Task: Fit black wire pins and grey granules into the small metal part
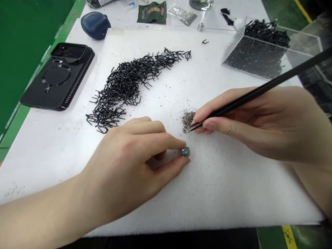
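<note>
Between the thumb and forefinger of my left hand (135, 162) is a small, shiny, bluish-grey cylindrical part (185, 151), held just above or on the white foam sheet (223, 193). My right hand (254, 117) grips black tweezers (243, 98) like a pen. The tips of the tweezers point down-left, at the lower edge of a little heap of tiny metallic pieces (188, 119). Whether the tips pinch a piece is too small to tell. Beyond my left hand lies a curved pile of black Y-shaped pieces (127, 79).
A clear box (259, 55) of black pieces stands at the back right. A black phone (58, 76) and a dark blue case (95, 25) lie at the left. Along the back are a green packet (152, 12), a clear plastic bag (182, 14) and a glass container (201, 4).
</note>
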Demonstrator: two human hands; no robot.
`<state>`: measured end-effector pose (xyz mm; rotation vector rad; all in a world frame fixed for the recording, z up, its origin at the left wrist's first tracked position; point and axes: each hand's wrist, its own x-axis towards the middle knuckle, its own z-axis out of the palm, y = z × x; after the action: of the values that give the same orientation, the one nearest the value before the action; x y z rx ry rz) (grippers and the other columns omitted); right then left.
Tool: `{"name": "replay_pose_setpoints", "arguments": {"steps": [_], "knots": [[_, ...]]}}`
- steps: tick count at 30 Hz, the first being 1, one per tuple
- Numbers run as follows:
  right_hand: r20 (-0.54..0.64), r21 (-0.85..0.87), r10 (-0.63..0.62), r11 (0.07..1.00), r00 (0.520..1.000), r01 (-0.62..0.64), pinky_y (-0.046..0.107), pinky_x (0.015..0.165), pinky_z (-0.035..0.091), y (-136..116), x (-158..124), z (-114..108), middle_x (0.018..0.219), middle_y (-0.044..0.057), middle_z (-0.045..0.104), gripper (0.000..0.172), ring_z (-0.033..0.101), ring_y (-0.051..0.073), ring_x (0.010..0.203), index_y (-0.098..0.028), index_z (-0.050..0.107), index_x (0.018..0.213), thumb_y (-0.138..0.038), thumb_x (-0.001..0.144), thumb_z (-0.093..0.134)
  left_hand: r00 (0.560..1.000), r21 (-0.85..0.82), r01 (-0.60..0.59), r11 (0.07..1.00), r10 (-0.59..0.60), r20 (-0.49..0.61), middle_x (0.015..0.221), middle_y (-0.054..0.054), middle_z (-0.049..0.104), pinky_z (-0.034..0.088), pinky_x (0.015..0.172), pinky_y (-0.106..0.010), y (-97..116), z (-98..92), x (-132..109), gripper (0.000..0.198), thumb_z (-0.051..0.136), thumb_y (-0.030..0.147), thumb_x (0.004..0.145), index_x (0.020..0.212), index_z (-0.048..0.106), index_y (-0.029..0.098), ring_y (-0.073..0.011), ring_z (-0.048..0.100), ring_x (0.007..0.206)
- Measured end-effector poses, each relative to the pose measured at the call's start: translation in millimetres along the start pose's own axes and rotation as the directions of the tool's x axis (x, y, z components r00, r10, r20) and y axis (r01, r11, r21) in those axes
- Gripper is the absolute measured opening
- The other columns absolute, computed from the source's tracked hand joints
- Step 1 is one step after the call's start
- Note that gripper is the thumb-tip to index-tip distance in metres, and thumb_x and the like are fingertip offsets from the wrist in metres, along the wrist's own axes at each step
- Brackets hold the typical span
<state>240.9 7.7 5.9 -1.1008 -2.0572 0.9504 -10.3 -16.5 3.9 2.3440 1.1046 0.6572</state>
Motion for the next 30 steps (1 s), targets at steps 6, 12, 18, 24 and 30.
{"name": "replay_pose_setpoints", "arguments": {"steps": [6, 12, 18, 24, 30], "knots": [[-0.040, -0.050, -0.025, 0.998, 0.999, 0.023, 0.025, 0.074, 0.067, -1.7, -1.9, 2.8, 0.094, -0.006, 0.085, 0.008, 0.080, 0.014, 0.082, -0.029, 0.082, 0.095, -0.021, 0.093, 0.080, 1.000, 0.044, -0.012, 0.999, 0.012, 0.005, 0.072, -0.001, 0.069, 0.056, 0.067, -0.027, -3.6, 5.4, 4.5, 0.017, 0.075, 0.037, 0.091, 0.101, 0.082, 0.026, -0.0176, 0.068, 0.073], [-0.047, -0.077, -0.020, 0.997, 0.999, 0.017, 0.028, 0.073, 0.066, -1.2, -1.5, 3.0, 0.093, -0.007, 0.085, 0.012, 0.080, 0.015, 0.082, -0.031, 0.083, 0.094, -0.020, 0.092, 0.081, 1.000, 0.021, -0.018, 1.000, 0.018, -0.003, 0.069, 0.001, 0.067, 0.055, 0.068, -0.027, -1.9, 2.7, 1.4, 0.011, 0.076, 0.031, 0.091, 0.097, 0.083, 0.025, -0.0158, 0.066, 0.070], [-0.024, -0.048, 0.022, 0.999, 0.999, -0.023, 0.029, 0.075, 0.065, -1.8, 0.0, 1.5, 0.093, -0.006, 0.084, 0.007, 0.081, 0.015, 0.083, -0.030, 0.080, 0.095, -0.023, 0.094, 0.078, 1.000, -0.055, -0.016, 0.998, 0.014, -0.027, 0.066, 0.005, 0.064, 0.051, 0.071, -0.026, -3.1, 1.5, -2.3, 0.006, 0.079, 0.019, 0.089, 0.092, 0.083, 0.021, -0.0104, 0.062, 0.066], [-0.029, -0.050, 0.025, 0.998, 0.999, -0.027, 0.031, 0.072, 0.065, -3.0, -0.6, 1.5, 0.090, -0.005, 0.082, 0.005, 0.080, 0.016, 0.078, -0.029, 0.079, 0.093, -0.026, 0.096, 0.077, 0.999, -0.062, -0.026, 0.998, 0.025, -0.024, 0.066, 0.005, 0.063, 0.051, 0.072, -0.027, -4.5, 3.1, -2.4, 0.006, 0.078, 0.018, 0.089, 0.092, 0.083, 0.019, -0.0106, 0.061, 0.068], [0.003, -0.179, -0.029, 0.983, 1.000, 0.029, 0.028, 0.072, 0.066, -8.2, -1.7, 1.4, 0.096, -0.005, 0.084, 0.011, 0.080, 0.016, 0.081, -0.028, 0.078, 0.100, -0.018, 0.096, 0.074, 1.000, -0.049, -0.005, 0.999, 0.005, -0.012, 0.067, 0.005, 0.064, 0.048, 0.065, -0.028, -4.6, 3.0, -4.4, 0.006, 0.078, 0.017, 0.089, 0.090, 0.083, 0.020, -0.0116, 0.061, 0.068]]}}
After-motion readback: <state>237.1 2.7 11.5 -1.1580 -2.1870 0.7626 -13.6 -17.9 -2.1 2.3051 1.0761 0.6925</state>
